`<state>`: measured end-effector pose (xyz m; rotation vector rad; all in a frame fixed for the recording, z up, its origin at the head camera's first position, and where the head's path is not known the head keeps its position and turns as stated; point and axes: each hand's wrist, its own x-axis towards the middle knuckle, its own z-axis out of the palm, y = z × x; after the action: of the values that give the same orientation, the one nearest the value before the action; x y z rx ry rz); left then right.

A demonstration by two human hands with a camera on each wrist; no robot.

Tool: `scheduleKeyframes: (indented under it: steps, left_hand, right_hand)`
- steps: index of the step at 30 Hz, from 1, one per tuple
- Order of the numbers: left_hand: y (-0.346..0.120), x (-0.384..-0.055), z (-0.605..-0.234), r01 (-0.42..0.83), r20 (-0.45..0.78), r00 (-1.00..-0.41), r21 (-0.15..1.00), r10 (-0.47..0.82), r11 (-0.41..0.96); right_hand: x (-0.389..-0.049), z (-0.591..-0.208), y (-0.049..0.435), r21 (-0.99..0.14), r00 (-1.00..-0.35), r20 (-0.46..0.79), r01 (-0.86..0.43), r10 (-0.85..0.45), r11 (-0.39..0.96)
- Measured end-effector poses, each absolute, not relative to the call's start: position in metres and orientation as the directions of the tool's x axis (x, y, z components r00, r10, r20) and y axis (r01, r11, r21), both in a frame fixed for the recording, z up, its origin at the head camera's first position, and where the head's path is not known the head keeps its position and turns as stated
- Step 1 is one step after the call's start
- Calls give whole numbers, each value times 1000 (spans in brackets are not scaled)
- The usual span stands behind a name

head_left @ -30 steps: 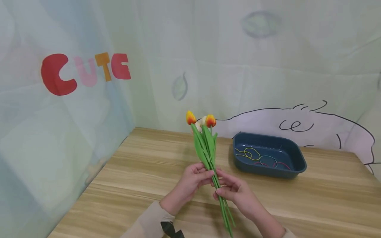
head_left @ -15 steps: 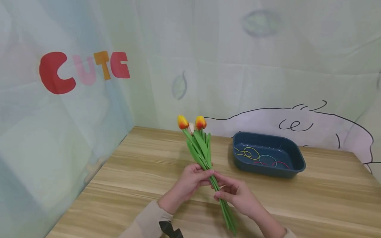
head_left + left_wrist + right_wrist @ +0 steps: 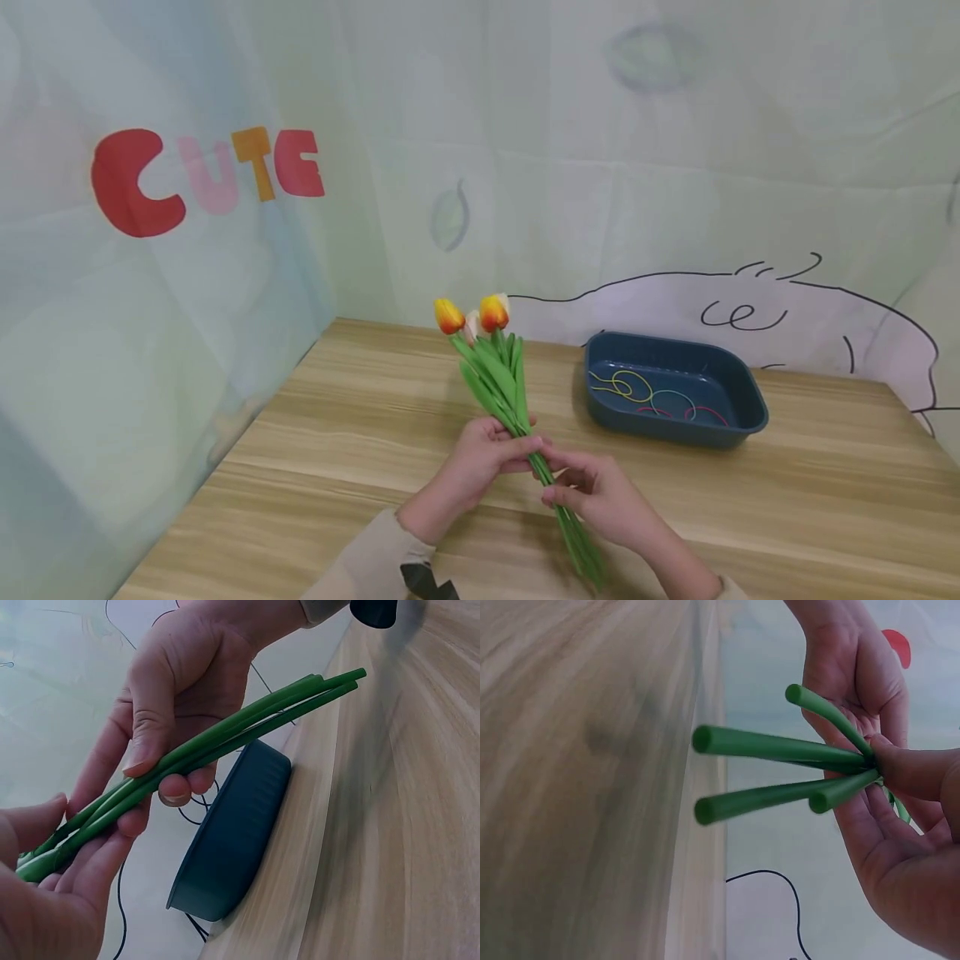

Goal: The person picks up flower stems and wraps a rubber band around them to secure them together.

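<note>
A bunch of artificial tulips [image 3: 498, 375] with orange-yellow and whitish heads leans to the upper left over the table. My left hand [image 3: 483, 458] grips the stems just below the leaves, its thumb across the front. Lower down, my right hand [image 3: 600, 492] pinches the same stems between thumb and fingers, its fingertips close to the left thumb. In the left wrist view the green stems [image 3: 247, 726] run through both hands, and their cut ends stick out past the right hand [image 3: 180, 682]. The right wrist view shows several stem ends [image 3: 750, 742] spread apart, pointing away from the hands.
A dark blue plastic basin [image 3: 675, 429] stands on the wooden table [image 3: 337, 433] behind and to the right of the hands. Yellow, teal and red rubber bands [image 3: 633, 386] lie inside it. Printed cloth [image 3: 555, 167] hangs along the back and left sides.
The tulip heads have swung left and slightly down, while the stem ends have shifted right. The stems now sit closer together. Both hands keep their hold and nearly their place.
</note>
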<state>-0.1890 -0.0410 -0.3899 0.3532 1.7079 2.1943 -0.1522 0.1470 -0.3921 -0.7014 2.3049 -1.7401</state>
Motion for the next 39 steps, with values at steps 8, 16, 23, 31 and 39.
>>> scheduleKeyframes:
  steps: [8,16,23,31,39]
  left_hand:
    - [-41,-189,-390,-100,10,-906,966,424,-236]
    - [-42,-188,-387,-105,0,-911,967,412,-233]
    - [-44,-189,-387,-101,5,-910,967,415,-233]
    - [-45,-190,-386,-87,34,-914,957,404,-277]
    - [-49,-193,-384,-64,39,-929,963,369,-262]
  right_hand:
    - [-151,-386,146,-927,-873,152,-289,-464,240]
    - [-150,-382,147,-924,-863,157,-301,-480,238]
    - [-151,-383,149,-902,-824,210,-371,-526,220]
    - [-152,-377,155,-874,-811,197,-400,-551,276]
    - [-158,-367,170,-826,-790,202,-455,-579,333]
